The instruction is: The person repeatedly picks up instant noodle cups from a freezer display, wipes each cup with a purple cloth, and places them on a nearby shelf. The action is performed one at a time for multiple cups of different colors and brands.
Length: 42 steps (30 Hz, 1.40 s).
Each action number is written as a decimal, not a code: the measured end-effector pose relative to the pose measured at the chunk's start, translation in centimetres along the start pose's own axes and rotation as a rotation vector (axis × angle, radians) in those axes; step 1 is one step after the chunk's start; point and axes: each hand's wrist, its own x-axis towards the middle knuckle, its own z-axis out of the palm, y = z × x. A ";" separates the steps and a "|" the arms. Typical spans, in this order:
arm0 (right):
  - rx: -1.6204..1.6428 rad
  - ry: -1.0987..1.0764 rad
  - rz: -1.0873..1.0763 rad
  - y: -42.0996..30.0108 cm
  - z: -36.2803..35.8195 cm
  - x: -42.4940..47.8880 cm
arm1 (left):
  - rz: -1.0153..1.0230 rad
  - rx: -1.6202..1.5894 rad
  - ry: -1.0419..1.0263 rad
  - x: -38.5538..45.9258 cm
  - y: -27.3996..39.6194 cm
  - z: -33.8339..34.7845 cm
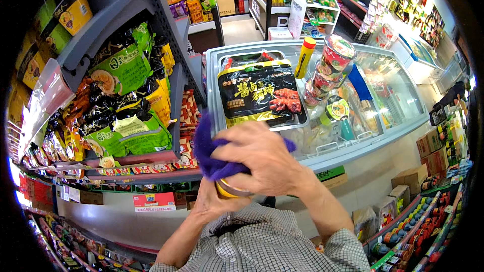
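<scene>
My right hand [264,156] grips a crumpled purple cloth [207,155] and presses it over a round container with a yellow side [226,189]. Below it, my left hand [213,202] holds the container close to my chest; the cloth and my fingers hide most of it. Just beyond my hands, a black and gold food packet [261,94] lies on a metal tray [303,122] on top of a glass-lidded chest freezer [397,121]. Behind the packet's right side stands a yellow tube with a red cap [305,58], beside a leaning stack of instant noodle cups [334,64].
On the left, a grey metal shelf [85,19] carries green noodle packets [121,68] and noodle tubs [73,15]. A blue cloth [359,83] lies on the freezer lid. Cardboard boxes [410,179] and bottle racks [408,230] line the right side.
</scene>
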 end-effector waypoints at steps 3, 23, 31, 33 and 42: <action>0.114 -0.117 0.048 1.0 0.0 0.9 | 0.048 0.009 0.009 -0.2 -0.6 -0.8; -0.092 0.648 0.182 -1.0 7.7 -4.5 | 0.294 -0.370 0.371 3.5 2.3 1.2; 0.977 0.448 0.380 2.6 5.1 -2.2 | 0.220 -0.599 -0.011 0.4 -2.7 -0.7; 0.826 0.461 0.380 2.3 5.1 -2.3 | 0.240 -0.526 -0.006 0.5 -3.0 -1.1; 0.277 0.685 0.369 2.8 7.0 -3.1 | 0.261 -0.256 0.409 1.9 -1.1 2.8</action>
